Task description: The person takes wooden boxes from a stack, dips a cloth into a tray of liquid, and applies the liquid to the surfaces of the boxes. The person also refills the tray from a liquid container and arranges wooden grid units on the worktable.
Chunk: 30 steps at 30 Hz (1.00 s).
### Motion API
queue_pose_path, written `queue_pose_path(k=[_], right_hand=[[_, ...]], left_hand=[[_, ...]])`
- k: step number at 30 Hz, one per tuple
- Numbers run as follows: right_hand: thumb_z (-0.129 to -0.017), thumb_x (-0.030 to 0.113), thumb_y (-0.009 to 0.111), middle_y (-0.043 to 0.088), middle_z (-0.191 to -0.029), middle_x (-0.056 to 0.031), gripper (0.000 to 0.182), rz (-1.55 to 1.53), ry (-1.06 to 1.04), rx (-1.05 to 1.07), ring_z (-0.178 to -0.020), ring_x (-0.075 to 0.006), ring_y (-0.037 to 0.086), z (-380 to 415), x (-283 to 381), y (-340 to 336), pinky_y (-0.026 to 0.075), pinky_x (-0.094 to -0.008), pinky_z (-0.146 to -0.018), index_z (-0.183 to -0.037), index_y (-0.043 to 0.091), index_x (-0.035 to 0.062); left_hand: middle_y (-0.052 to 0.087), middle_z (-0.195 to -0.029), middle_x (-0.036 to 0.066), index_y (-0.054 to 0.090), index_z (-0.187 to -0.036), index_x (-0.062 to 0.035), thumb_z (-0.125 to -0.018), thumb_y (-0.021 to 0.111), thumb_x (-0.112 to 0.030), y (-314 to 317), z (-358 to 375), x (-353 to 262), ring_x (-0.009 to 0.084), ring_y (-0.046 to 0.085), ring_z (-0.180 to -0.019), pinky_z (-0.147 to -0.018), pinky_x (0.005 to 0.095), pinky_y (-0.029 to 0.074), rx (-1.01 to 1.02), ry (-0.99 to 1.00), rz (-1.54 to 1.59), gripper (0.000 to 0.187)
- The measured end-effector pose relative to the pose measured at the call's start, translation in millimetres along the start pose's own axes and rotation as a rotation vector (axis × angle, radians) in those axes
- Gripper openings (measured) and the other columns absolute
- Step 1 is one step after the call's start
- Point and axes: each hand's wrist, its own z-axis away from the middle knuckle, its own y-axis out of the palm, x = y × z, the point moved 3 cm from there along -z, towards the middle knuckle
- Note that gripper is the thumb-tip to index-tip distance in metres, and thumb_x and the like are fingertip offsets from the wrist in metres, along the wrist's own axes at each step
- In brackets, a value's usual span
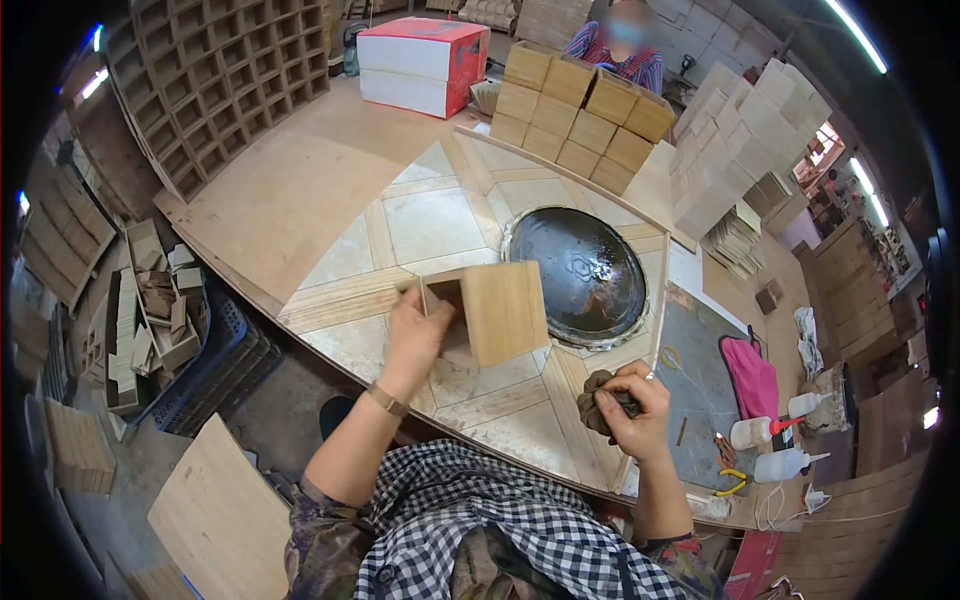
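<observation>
A light wooden box (508, 312) is tilted above the patterned board (420, 225), its open side facing left. My left hand (415, 335) grips the box at its left edge, the thumb at the opening. Closed round a crumpled dark cloth (597, 402), my right hand (637, 405) is to the right of the box, over the board's lower right part. Behind the box and to its right lies a round black pan (578, 275) with a wet, shiny surface.
Wooden boxes (570, 125) are stacked at the back, with a person (625, 50) behind them. A red and white carton (415, 70) stands back left. Glue bottles (780, 464), yellow-handled pliers (733, 483) and a pink cloth (748, 375) lie at right. A blue crate (225, 365) is at left.
</observation>
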Motion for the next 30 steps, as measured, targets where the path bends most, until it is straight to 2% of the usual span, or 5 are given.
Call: queue_pose_path(k=[3, 9, 19, 24, 30], right_hand=[[-0.070, 0.002, 0.072, 0.057, -0.075, -0.0105, 0.012, -0.003, -0.037, -0.004, -0.065, -0.0210, 0.057, -4, -2, 2, 0.045, -0.0289, -0.059, -0.077, 0.063, -0.0003], [-0.070, 0.003, 0.073, 0.057, -0.077, -0.0101, 0.012, -0.045, -0.162, 0.043, -0.066, -0.0224, 0.057, -27, 0, 18, 0.046, -0.0308, -0.059, -0.077, 0.063, 0.0012], [-0.077, 0.021, 0.068, 0.058, -0.080, -0.0116, 0.016, -0.051, -0.183, 0.248, -0.077, -0.0312, 0.059, -106, -20, 86, 0.047, -0.0375, -0.068, -0.080, 0.065, 0.0063], [-0.079, 0.027, 0.064, 0.061, -0.087, -0.0146, 0.023, 0.081, -0.042, 0.274, -0.082, -0.0353, 0.061, -155, -17, 166, 0.049, -0.0421, -0.073, -0.081, 0.067, 0.0051], [-0.079, 0.025, 0.063, 0.060, -0.085, -0.0184, 0.021, 0.184, 0.028, 0.411, -0.077, -0.0379, 0.060, -81, 0, 116, 0.048, -0.0453, -0.068, -0.079, 0.065, 0.0035]], left_hand=[[0.061, -0.072, 0.026, 0.058, -0.079, 0.0003, -0.074, 0.064, -0.015, 1, -2, -60, 0.0380, 0.062, -0.072, -0.068, 0.0439, 0.049, 0.072, 0.257, -0.629, 0.017], [0.064, -0.075, 0.019, 0.058, -0.086, -0.0023, -0.075, 0.064, -0.019, 29, 9, -44, 0.0347, 0.063, -0.072, -0.065, 0.0457, 0.049, 0.584, 0.377, -1.295, 0.020], [0.064, -0.099, 0.021, 0.062, -0.108, 0.0004, -0.070, 0.075, -0.014, 6, 49, -55, 0.0374, 0.044, -0.123, -0.099, 0.0429, 0.038, 0.171, 0.512, -0.981, 0.043], [0.067, -0.090, 0.016, 0.070, -0.093, -0.0025, -0.071, 0.073, -0.009, 3, 53, -29, 0.0321, 0.046, -0.125, -0.092, 0.0397, 0.045, 0.040, 0.358, -0.899, 0.023], [0.067, -0.079, 0.012, 0.071, -0.089, -0.0050, -0.070, 0.072, -0.007, 5, 52, -35, 0.0317, 0.054, -0.117, -0.090, 0.0378, 0.047, 0.017, 0.389, -0.942, 0.020]])
